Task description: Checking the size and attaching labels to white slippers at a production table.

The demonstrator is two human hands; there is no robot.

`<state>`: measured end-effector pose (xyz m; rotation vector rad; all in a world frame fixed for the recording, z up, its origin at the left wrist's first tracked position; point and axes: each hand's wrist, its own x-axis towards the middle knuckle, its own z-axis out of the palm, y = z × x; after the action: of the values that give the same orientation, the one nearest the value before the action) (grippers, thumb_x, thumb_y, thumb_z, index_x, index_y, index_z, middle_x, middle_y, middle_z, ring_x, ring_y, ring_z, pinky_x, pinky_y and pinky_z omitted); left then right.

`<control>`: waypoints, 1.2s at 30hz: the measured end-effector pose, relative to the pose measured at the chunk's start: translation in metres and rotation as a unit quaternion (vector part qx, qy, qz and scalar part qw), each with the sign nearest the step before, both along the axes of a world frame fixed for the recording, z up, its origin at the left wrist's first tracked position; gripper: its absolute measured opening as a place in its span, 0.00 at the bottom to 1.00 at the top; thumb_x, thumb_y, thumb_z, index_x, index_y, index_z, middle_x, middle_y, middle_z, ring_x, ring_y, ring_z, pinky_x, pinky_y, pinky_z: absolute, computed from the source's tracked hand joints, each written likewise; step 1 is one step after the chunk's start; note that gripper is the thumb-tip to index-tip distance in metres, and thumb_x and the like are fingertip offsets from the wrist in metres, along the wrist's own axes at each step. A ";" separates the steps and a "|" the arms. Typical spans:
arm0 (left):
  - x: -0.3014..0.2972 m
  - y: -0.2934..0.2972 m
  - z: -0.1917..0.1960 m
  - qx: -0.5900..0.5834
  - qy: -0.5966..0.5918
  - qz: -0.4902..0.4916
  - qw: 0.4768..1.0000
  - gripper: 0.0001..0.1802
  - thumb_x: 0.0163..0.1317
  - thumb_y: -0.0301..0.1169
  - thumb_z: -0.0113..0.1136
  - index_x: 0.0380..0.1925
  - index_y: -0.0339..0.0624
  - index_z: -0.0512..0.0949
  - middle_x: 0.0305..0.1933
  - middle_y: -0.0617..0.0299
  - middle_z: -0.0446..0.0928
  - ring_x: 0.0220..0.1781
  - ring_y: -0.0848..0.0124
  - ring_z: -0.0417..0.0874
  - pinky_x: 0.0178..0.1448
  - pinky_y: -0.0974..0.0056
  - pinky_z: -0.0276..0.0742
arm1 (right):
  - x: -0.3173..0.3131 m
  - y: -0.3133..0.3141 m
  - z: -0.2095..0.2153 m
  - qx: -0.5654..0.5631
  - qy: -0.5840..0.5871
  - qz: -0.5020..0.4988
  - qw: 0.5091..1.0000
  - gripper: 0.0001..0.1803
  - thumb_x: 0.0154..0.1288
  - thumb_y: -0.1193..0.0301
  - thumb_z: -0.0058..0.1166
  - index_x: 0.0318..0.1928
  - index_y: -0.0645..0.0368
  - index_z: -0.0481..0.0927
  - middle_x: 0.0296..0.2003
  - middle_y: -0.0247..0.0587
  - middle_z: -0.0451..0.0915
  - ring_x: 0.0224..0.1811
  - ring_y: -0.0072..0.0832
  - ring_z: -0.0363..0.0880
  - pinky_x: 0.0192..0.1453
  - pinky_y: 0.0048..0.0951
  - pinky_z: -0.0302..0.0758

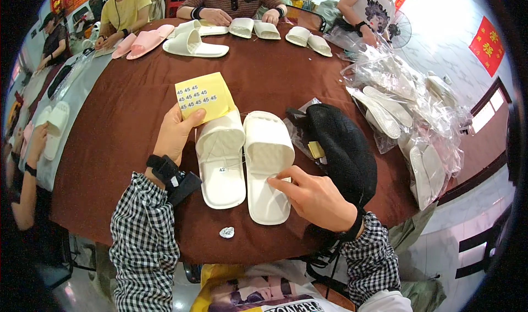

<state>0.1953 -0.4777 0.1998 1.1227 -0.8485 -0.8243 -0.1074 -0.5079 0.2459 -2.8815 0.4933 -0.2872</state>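
Overall, the brown-clothed table [121, 147] extended beneath and well beyond both the left hand [179, 133] and the right hand [316, 196]. A heap of clear plastic-bagged slippers [410, 100] lay beyond the right hand, toward its outer side. Both forearms entered from below in checked sleeves: the left sleeve [144, 240] ran up nearly straight, the right sleeve [371, 260] slanted inward. A black mesh item [344, 147] sat just past the right hand.

Between the hands, a pair of white slippers lay sole-down, side by side, straps away from the wearer. The left slipper [223, 183] was just beside the left hand and bore a small dark mark on its insole; the right slipper [267, 196] was under the right fingertips.

Left hand: raised near the left slipper's strap, thumb across the front, fingers behind, gripping a yellow label sheet [220, 95] upright. Right hand: back upward, fingers bent, thumb and index drawn close together over the right insole; could not tell whether anything was pinched there.

Smallest noted: a yellow pad [316, 150] beyond the right hand, beside the mesh item, and a whitish scrap [226, 233] lying nearer the wearer, between the two wrists.
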 end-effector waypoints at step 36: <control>-0.005 0.001 0.004 0.010 0.009 0.009 1.000 0.14 0.64 0.25 0.58 0.49 0.35 0.75 0.48 0.61 0.81 0.47 0.75 0.80 0.55 0.69 0.74 | -0.005 -0.006 0.006 0.098 0.046 0.047 0.993 0.51 0.48 0.54 0.70 0.65 0.68 0.58 0.56 0.60 0.62 0.53 0.53 0.72 0.56 0.41 0.73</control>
<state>0.1904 -0.4771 0.2036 1.1387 -0.8157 -0.8284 -0.1127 -0.5139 0.2517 -2.7249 0.3755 -0.0862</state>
